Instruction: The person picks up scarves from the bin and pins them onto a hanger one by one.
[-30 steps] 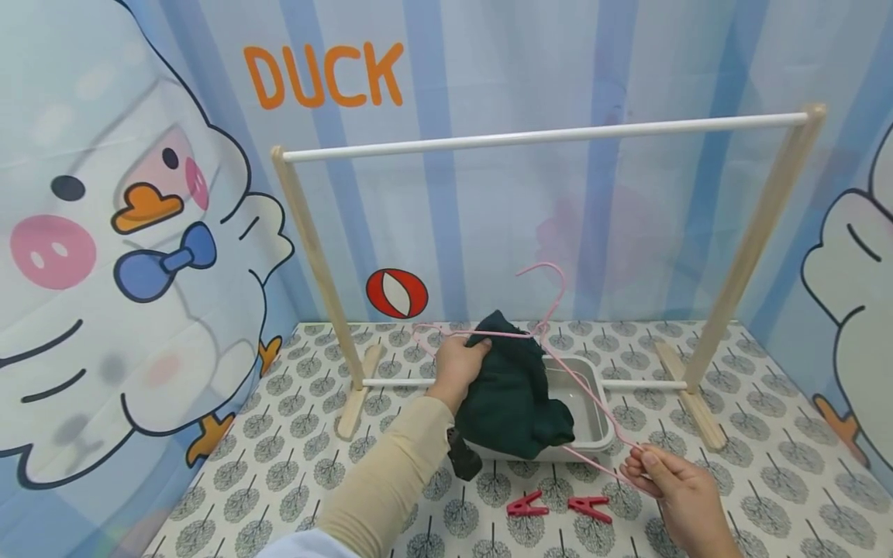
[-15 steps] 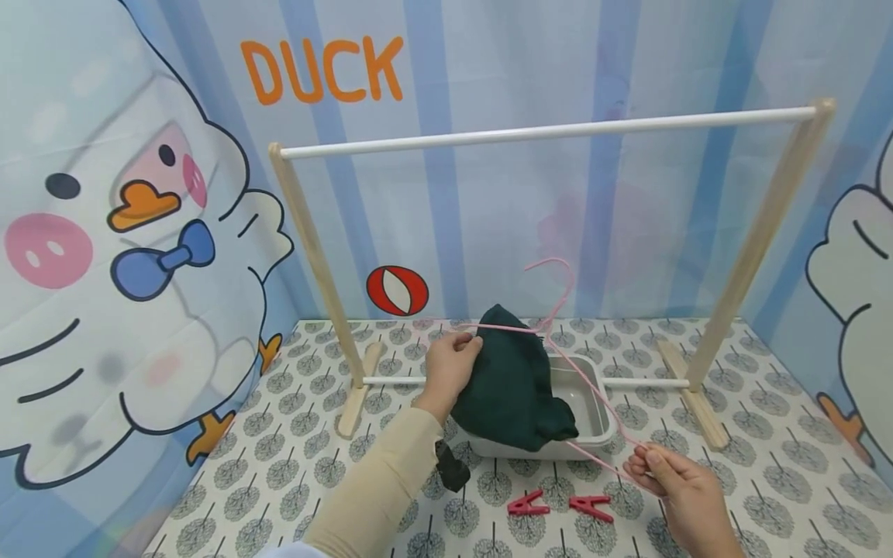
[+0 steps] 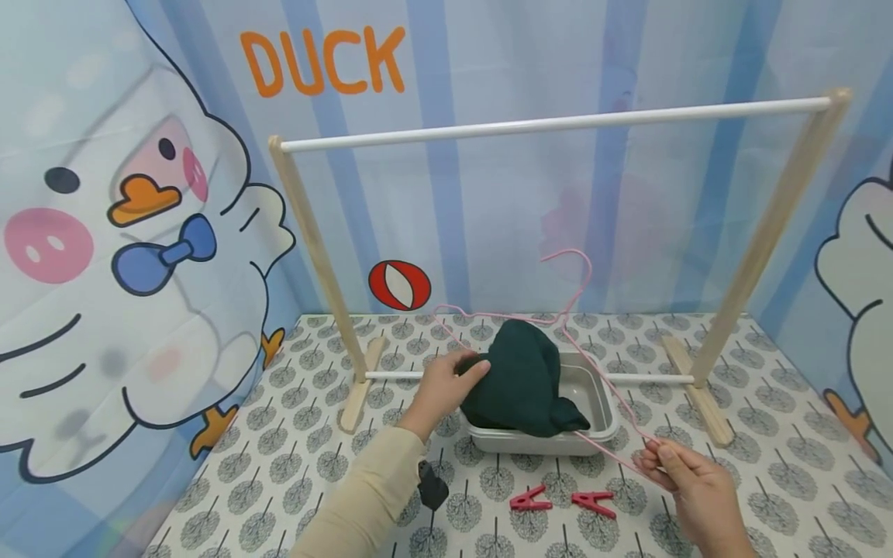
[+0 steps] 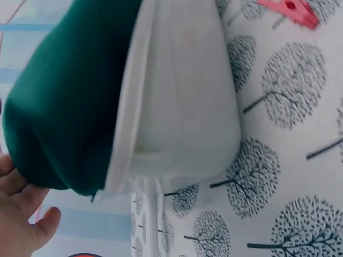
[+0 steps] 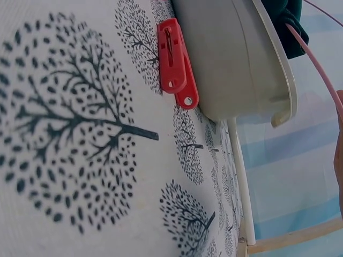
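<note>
A dark green cloth garment (image 3: 519,380) lies bunched over the light grey plastic basin (image 3: 544,443). My left hand (image 3: 443,387) is at the garment's left edge; in the left wrist view its fingers (image 4: 19,187) reach behind the fabric while the thumb stands apart. With thumb and fingers, my right hand (image 3: 687,488) pinches the right corner of a pink wire hanger (image 3: 607,380). The hanger tilts, its hook up and its left shoulder behind the garment. Its lower bar comes out from under the fabric on the right.
Two red clothespins (image 3: 530,500) (image 3: 593,504) lie in front of the basin on the tree-print tablecloth (image 3: 279,465). Behind stands a rack with a white top rail (image 3: 558,124), wooden posts and a low crossbar. A duck-print curtain (image 3: 488,217) hangs behind it.
The left hand has come off the hanger's top bar and moved slightly down. The garment sits lower over the basin, and the hanger's hook has shifted right. The right hand keeps its hold.
</note>
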